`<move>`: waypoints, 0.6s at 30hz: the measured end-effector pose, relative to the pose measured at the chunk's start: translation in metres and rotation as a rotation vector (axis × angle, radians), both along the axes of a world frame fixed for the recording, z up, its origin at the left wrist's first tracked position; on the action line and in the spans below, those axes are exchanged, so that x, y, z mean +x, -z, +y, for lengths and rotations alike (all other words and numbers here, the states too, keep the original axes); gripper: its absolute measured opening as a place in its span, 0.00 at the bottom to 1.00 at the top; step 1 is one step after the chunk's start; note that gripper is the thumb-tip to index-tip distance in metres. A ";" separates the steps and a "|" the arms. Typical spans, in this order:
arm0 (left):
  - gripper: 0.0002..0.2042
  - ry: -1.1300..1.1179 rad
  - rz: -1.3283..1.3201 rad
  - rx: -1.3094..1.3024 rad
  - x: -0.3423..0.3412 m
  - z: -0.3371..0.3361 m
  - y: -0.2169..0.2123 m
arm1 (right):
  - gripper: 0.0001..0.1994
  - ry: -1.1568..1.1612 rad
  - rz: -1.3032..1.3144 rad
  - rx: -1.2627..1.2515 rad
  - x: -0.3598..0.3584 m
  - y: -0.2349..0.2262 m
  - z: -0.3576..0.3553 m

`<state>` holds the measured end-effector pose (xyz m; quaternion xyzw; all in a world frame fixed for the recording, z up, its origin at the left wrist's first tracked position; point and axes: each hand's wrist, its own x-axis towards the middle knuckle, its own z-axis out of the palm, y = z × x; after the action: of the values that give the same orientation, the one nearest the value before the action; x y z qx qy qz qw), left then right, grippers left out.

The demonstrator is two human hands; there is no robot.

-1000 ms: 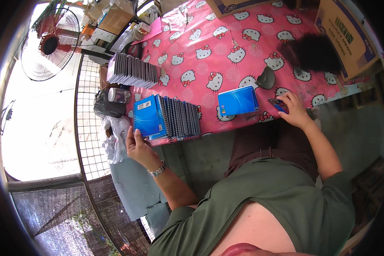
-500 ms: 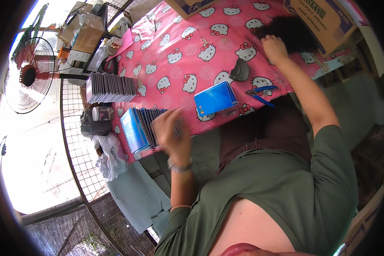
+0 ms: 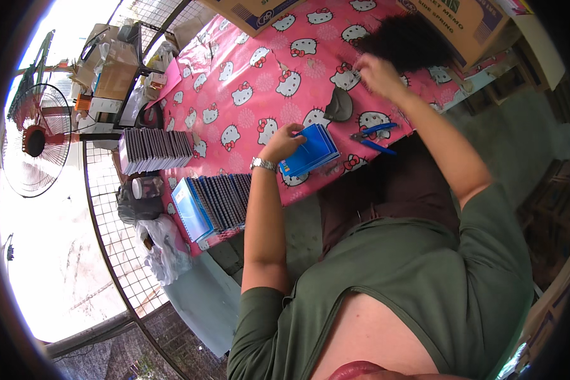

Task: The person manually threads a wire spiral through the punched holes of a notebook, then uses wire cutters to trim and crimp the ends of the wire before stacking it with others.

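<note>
Left hand (image 3: 284,140) is curled over the near-left edge of the small blue booklet stack (image 3: 311,150), fingers closed on it; right hand (image 3: 375,73) is further up the pink tablecloth (image 3: 259,82), fingers bent into the black fuzzy pile (image 3: 406,39), grasp unclear. The stack sits at the cloth's near edge, so a tug likely fans it off. Blue pliers (image 3: 373,136) lie just right of the stack, so a forearm could knock them.
</note>
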<state>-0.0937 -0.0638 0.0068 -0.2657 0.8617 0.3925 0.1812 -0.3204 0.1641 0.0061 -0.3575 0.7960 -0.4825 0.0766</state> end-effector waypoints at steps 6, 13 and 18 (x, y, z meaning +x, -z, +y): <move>0.22 0.134 -0.176 -0.003 -0.009 -0.007 -0.004 | 0.13 -0.180 -1.491 0.064 0.167 0.017 0.031; 0.22 -0.535 -0.072 0.293 0.065 0.014 0.011 | 0.17 -0.279 -1.263 -0.035 0.175 0.038 -0.018; 0.21 -1.298 0.263 0.895 0.123 0.072 0.031 | 0.11 -0.700 -0.908 0.389 0.130 0.048 -0.098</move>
<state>0.0288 0.0085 -0.0244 -0.5676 0.3102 0.7564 -0.0972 -0.1905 0.0662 -0.0415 -0.3359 0.5922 -0.3787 0.6269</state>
